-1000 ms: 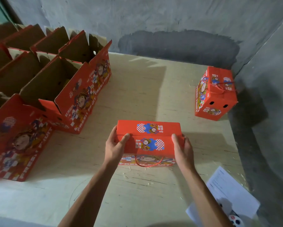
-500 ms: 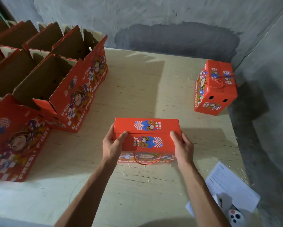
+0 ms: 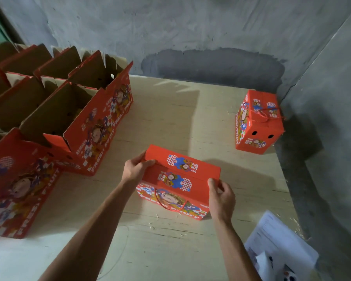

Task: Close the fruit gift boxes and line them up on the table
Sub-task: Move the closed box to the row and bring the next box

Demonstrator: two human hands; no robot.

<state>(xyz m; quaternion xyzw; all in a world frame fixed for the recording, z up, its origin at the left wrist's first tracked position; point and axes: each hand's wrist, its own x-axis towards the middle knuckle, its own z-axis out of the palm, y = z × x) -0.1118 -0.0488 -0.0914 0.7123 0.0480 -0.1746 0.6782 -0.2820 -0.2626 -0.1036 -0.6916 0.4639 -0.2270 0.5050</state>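
Near the middle of the plywood table (image 3: 170, 122) sat the closed gift box (image 3: 180, 179), turned a little askew, its red cord handle (image 3: 170, 203) hanging down the near face. My left hand (image 3: 135, 169) gripped its far left corner, thumb lying along the top flap. My right hand (image 3: 221, 196) pinched the near right corner, fingers curled round the edge. Well apart, by the grey wall (image 3: 211, 27) at the far right, stood another closed box (image 3: 258, 121). Open boxes (image 3: 85, 122) with raised flaps were ranked along my left. Some white papers (image 3: 280, 246) lay at the near right edge.
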